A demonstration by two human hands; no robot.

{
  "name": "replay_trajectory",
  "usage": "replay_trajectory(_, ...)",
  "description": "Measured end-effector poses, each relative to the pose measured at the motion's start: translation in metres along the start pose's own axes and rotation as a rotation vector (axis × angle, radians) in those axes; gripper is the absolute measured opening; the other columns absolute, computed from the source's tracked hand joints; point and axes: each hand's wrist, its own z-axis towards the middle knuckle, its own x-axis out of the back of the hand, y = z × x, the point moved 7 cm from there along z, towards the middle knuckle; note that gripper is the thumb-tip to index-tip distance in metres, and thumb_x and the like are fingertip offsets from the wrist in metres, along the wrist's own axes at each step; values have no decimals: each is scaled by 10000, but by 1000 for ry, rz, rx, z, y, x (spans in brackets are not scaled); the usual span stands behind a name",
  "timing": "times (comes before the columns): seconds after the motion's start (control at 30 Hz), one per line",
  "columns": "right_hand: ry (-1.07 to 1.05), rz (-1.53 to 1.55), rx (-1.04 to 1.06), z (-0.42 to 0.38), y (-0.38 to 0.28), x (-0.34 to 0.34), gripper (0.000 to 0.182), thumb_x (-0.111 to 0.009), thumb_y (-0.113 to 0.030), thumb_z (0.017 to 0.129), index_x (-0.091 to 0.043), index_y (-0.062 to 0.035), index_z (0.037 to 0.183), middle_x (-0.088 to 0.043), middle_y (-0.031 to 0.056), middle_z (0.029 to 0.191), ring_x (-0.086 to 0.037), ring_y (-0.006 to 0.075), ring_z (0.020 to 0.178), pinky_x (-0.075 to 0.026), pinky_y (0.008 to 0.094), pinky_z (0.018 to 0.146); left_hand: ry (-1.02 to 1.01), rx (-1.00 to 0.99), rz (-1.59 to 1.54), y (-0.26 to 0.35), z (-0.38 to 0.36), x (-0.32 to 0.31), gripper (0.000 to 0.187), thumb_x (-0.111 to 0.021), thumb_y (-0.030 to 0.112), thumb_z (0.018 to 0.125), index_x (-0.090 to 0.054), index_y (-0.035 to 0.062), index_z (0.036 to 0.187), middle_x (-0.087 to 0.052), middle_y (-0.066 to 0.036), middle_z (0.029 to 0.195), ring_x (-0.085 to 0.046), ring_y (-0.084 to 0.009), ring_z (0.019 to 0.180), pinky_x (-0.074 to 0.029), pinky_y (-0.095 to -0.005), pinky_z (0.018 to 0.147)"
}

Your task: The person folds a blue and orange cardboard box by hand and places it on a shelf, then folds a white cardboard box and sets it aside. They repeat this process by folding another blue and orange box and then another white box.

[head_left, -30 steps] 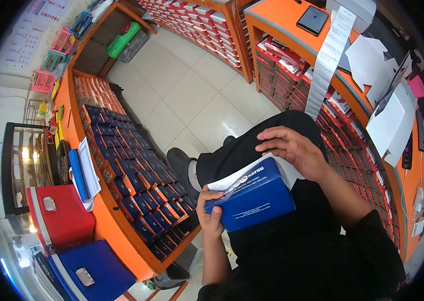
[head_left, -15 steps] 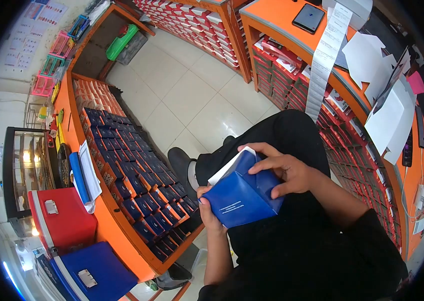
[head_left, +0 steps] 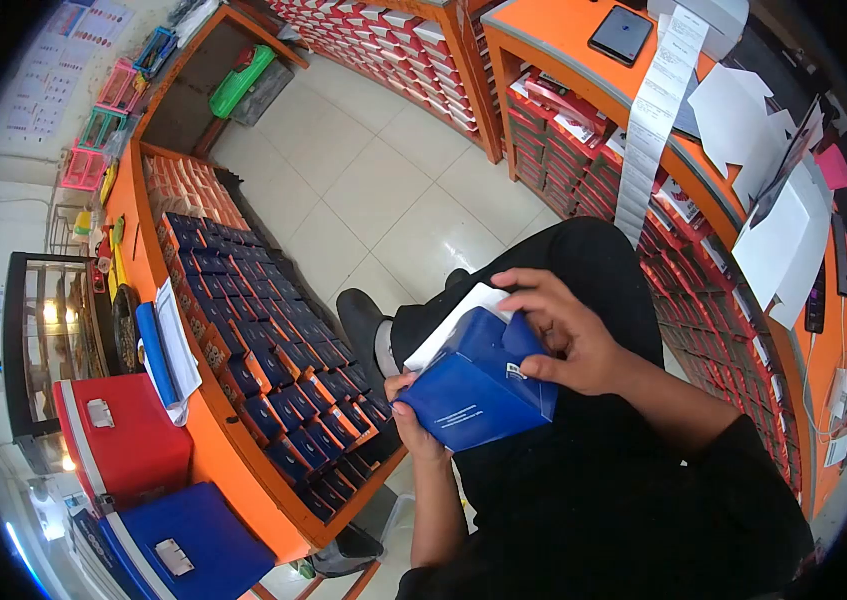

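A blue cardboard box [head_left: 473,395] with small white print is held over my lap, tilted, with a white flap [head_left: 455,325] standing up along its far edge. My left hand [head_left: 421,432] is closed round the box's left side, the thumb on the near face and part of the fingers hidden behind it. At the upper right end, my right hand [head_left: 575,340] has its thumb against the box and its fingers bent at the far edge. What the right fingertips pinch there is partly hidden. A small white mark shows beside the right thumb.
An orange shelf unit at left holds rows of dark blue boxes [head_left: 273,340]. A red case [head_left: 128,435] and a blue case [head_left: 188,540] stand on its top. At right, a phone [head_left: 622,36], long paper strip [head_left: 658,120] and white cut card [head_left: 783,245] lie by the orange counter.
My right fingers have lifted and spread a little at the box's far edge. More of the white flap shows, and the white mark on the box has come into view.
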Motion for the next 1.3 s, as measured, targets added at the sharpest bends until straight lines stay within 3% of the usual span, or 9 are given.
replay_trajectory(0.07, -252, -594, 259, 1, -15, -17, 784, -649, -449, 1003, -311, -72, 1602, -319, 213, 1567, -494, 323, 1308, -435, 447, 1090, 39, -10, 15, 0, 0, -2, 531, -557, 622, 998, -505, 120, 1164, -605, -51, 1081, -634, -174, 1032, -555, -336, 900)
replay_trajectory(0.17, -265, -543, 124, -4, -9, -25, 914, -543, -606, 1004, -195, -55, 1646, -314, 274, 1573, -381, 389, 1398, -307, 504, 1172, 91, -43, 38, -3, 0, 12, 605, -584, 645, 972, -493, 95, 1209, -575, -83, 1132, -631, -208, 1070, -552, -354, 927)
replay_trajectory(0.33, -170, -499, 14, -8, -2, -24, 816, -535, -483, 1046, -244, 40, 1602, -418, 284, 1513, -467, 379, 1341, -358, 448, 1141, 112, -111, 123, 3, -2, 19, 661, -618, 663, 943, -491, 70, 1206, -529, -110, 1162, -603, -237, 1112, -528, -366, 958)
replay_trajectory(0.53, -172, -644, 203, -9, -10, -26, 714, -644, -284, 997, -355, 52, 1558, -485, 264, 1427, -535, 390, 1249, -423, 426, 1087, 137, -202, 220, 12, -7, 21, 624, -657, 653, 923, -573, 77, 1149, -571, -115, 1197, -578, -238, 1146, -404, -441, 1101)
replay_trajectory(0.7, -367, -694, -61, -3, -11, -23, 694, -838, -242, 814, -582, -86, 1441, -580, 205, 1292, -579, 345, 1174, -466, 408, 1029, -58, -203, 481, 13, -20, 25, 465, -705, 505, 932, -670, 71, 1094, -727, -106, 1094, -641, -253, 1124, -260, -520, 1196)
replay_trajectory(0.83, -417, -574, -50, -21, 28, -19, 570, -886, -232, 748, -696, -97, 1268, -633, 180, 1195, -609, 297, 1102, -479, 390, 996, -202, -123, 470, 9, -36, 26, 365, -746, 346, 930, -679, 46, 1127, -623, -130, 1137, -587, -273, 1117, -409, -395, 1034)
replay_trajectory(0.9, -421, -550, -64, -29, 35, -15, 544, -901, -227, 726, -719, -91, 1220, -641, 176, 1179, -617, 285, 1098, -480, 384, 993, -163, -26, 457, 0, -50, 31, 447, -730, 444, 927, -703, 47, 1131, -710, -88, 1034, -582, -270, 1189, -256, -458, 1190)
replay_trajectory(1.1, -395, -558, -322, -42, 55, -10, 894, -942, -197, 655, -520, -25, 1424, -621, 165, 1246, -626, 277, 1170, -486, 390, 1015, -130, 174, 202, -8, -78, 32, 622, -824, 185, 871, -519, 40, 1393, -542, -128, 1389, -574, -236, 1241, -435, -383, 1079)
replay_trajectory(1.3, -496, -599, -287, -62, 62, -8, 718, -966, -203, 644, -629, -61, 1262, -635, 164, 1190, -675, 267, 1063, -569, 368, 870, -286, 148, 479, -11, -90, 32, 565, -863, 198, 828, -593, 64, 1307, -582, -156, 1375, -606, -286, 1274, -530, -424, 1030)
